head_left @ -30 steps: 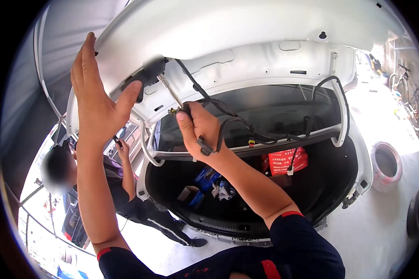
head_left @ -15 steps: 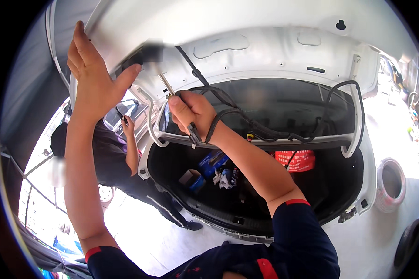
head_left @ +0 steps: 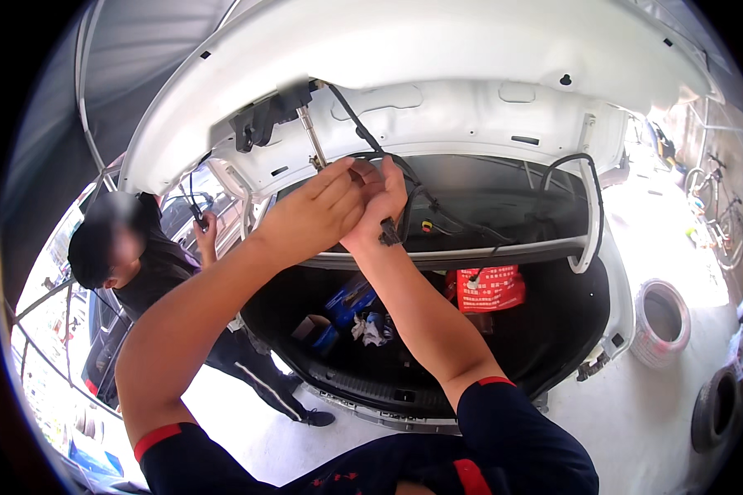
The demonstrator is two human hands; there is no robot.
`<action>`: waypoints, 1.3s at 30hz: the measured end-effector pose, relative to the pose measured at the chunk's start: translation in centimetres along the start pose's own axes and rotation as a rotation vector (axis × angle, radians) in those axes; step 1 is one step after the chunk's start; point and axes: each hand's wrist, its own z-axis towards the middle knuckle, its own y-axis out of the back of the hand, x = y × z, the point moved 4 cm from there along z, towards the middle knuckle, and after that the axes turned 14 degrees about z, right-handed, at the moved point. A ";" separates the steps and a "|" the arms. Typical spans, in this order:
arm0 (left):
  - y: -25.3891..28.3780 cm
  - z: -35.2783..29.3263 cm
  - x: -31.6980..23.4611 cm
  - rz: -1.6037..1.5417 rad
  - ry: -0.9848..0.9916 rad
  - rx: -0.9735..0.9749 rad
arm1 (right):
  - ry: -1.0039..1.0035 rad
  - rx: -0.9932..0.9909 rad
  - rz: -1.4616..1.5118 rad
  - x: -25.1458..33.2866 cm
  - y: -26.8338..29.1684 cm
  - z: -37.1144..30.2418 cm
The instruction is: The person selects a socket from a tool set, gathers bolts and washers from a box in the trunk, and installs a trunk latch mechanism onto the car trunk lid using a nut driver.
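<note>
Before the raised white trunk lid (head_left: 470, 41), my two hands are brought together. My left hand (head_left: 309, 210) lies across my right hand (head_left: 381, 194), its fingers bent into the right palm. From just above them a chrome rod-shaped tool (head_left: 308, 128) runs up to a black bracket-like part (head_left: 268, 115) on the lid's underside. Its lower end disappears behind my hands, so the grip itself is hidden. Both hands look closed. A small black connector (head_left: 390, 232) sits against my right wrist, beside the black wiring harness (head_left: 466, 231).
The open trunk (head_left: 545, 363) holds a red bag (head_left: 495, 289), blue boxes (head_left: 348, 299) and a crumpled cloth (head_left: 373, 330). A co-worker (head_left: 165, 247) stands at left, holding a small dark device (head_left: 200, 221). Tires (head_left: 662, 322) stand at right; bicycles (head_left: 722, 214) are farther back.
My left hand, raised and spread at the lid's left side before, has come down and right onto my right hand. The view has shifted, showing more of the lid and the co-worker.
</note>
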 end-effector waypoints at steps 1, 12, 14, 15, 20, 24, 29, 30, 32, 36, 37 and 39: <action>-0.4 0.5 0.1 0.002 0.007 -0.016 | 0.015 -0.025 0.007 0.3 -0.1 -0.1; -4.6 1.8 -0.4 -0.203 -0.119 0.097 | 0.366 0.454 -0.445 1.5 0.4 0.5; -5.3 1.9 -0.5 -0.258 -0.141 0.207 | 0.376 0.456 -0.483 1.4 0.5 0.6; -5.4 2.0 -0.4 -0.260 -0.141 0.218 | 0.381 0.458 -0.502 1.3 0.5 0.6; -4.2 4.1 1.2 -0.534 0.001 0.579 | 0.162 0.564 -0.344 1.7 1.0 1.5; -4.3 4.1 1.3 -0.609 0.036 0.806 | 0.086 0.541 -0.261 0.3 2.3 1.9; -3.8 5.8 1.9 -0.733 0.012 0.632 | -0.085 0.479 0.058 1.5 1.5 -0.2; -4.1 5.9 1.7 -0.669 -0.057 0.707 | -0.087 0.385 0.045 1.0 2.2 -1.1; -4.2 4.7 1.3 -0.617 -0.051 0.717 | -0.108 0.107 -0.030 -0.1 2.6 -4.4; -5.4 1.3 -0.1 -0.593 0.054 0.411 | -0.266 0.013 -0.216 2.0 11.9 -7.7; -5.5 1.4 -0.5 -0.584 0.171 0.209 | -0.218 -0.089 -0.307 3.6 14.2 -9.0; -4.9 1.3 -1.7 -0.600 0.183 0.250 | -0.146 -0.274 -0.416 5.8 18.1 -12.9</action>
